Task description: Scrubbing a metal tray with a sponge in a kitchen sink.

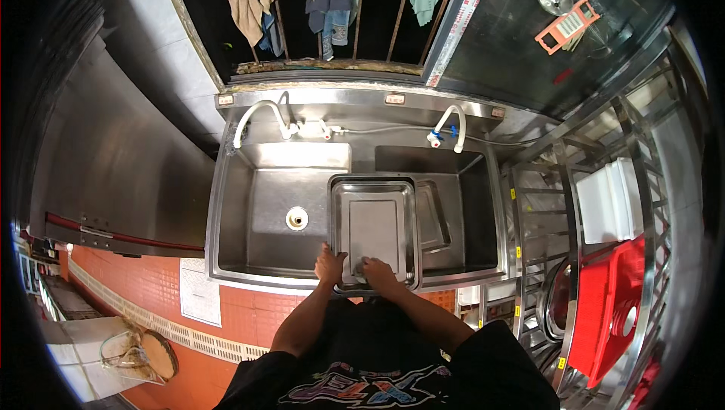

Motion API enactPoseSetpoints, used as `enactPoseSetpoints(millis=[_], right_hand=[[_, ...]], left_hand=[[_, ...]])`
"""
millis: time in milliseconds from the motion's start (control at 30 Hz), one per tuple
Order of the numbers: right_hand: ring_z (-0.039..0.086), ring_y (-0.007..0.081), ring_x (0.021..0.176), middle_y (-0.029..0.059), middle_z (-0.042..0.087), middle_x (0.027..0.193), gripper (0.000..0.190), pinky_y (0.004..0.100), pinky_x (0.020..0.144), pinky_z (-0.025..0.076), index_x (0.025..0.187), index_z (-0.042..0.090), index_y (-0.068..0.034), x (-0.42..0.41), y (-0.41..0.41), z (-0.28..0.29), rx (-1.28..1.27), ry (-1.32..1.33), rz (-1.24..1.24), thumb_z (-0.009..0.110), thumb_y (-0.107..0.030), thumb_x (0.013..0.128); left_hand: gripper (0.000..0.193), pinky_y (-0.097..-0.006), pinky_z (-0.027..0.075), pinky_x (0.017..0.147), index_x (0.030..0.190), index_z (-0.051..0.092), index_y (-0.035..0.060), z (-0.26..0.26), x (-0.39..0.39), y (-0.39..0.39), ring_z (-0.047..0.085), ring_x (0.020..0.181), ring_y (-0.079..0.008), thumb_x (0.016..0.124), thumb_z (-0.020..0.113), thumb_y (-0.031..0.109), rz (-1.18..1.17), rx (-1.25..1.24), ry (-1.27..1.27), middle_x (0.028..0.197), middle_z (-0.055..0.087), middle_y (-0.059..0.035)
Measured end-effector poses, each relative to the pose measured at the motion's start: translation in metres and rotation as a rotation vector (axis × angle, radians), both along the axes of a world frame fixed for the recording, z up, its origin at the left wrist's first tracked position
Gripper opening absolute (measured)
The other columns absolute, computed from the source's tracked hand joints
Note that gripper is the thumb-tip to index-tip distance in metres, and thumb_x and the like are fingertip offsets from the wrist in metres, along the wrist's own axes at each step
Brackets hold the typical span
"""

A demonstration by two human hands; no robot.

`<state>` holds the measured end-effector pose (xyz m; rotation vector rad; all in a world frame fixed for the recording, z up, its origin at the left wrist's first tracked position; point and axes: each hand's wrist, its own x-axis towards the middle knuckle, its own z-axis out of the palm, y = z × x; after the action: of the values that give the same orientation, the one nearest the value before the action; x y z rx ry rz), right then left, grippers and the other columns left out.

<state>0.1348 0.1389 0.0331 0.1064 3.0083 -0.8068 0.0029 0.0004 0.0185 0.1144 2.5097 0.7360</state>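
A rectangular stainless-steel tray rests across the divider of a double-bowl stainless-steel sink, its near end at the front rim. My left hand grips the tray's left edge near the front corner, with the thumb over the rim. Inside the tray's near end, my right hand is pressed down with curled fingers. Under those fingertips shows a small grey pad, mostly hidden and too blurred to name exactly. Another metal tray lies in the right bowl, partly covered by the first.
A white curved faucet stands behind the left bowl and another faucet behind the right. The left bowl has a drain. To the right, a metal rack holds a red plastic basket and white containers.
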Motion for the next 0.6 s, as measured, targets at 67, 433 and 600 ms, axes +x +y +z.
enactPoseSetpoints(millis=[67, 433, 600], right_hand=[[0.064, 0.0339, 0.107, 0.0132, 0.062, 0.107, 0.022, 0.0463, 0.087, 0.057, 0.1, 0.072, -0.01, 0.004, -0.009, 0.003, -0.003, -0.013, 0.058, 0.06, -0.005, 0.083], [0.063, 0.036, 0.11, 0.0144, 0.062, 0.116, 0.029, 0.0466, 0.089, 0.058, 0.104, 0.073, -0.008, -0.002, -0.017, 0.007, 0.027, 0.017, 0.128, 0.062, 0.002, 0.078], [0.063, 0.0366, 0.108, 0.0141, 0.063, 0.113, 0.021, 0.0483, 0.085, 0.058, 0.099, 0.068, -0.006, -0.019, -0.025, -0.013, -0.032, 0.086, 0.055, 0.062, -0.003, 0.079]], left_hand=[[0.073, -0.0563, 0.056, 0.086, 0.137, 0.048, 0.0061, -0.009, 0.001, -0.005, 0.07, 0.101, -0.0482, 0.085, 0.078, 0.048, -0.001, 0.0, 0.013, 0.106, 0.072, -0.0273], [0.069, -0.0573, 0.056, 0.082, 0.131, 0.046, 0.0044, 0.001, -0.002, -0.002, 0.071, 0.095, -0.0474, 0.086, 0.078, 0.047, -0.043, 0.024, 0.061, 0.097, 0.073, -0.024], [0.066, -0.0595, 0.055, 0.078, 0.129, 0.044, 0.0035, 0.0, -0.001, 0.001, 0.07, 0.09, -0.0494, 0.091, 0.071, 0.05, -0.057, 0.022, 0.092, 0.093, 0.072, -0.0269]])
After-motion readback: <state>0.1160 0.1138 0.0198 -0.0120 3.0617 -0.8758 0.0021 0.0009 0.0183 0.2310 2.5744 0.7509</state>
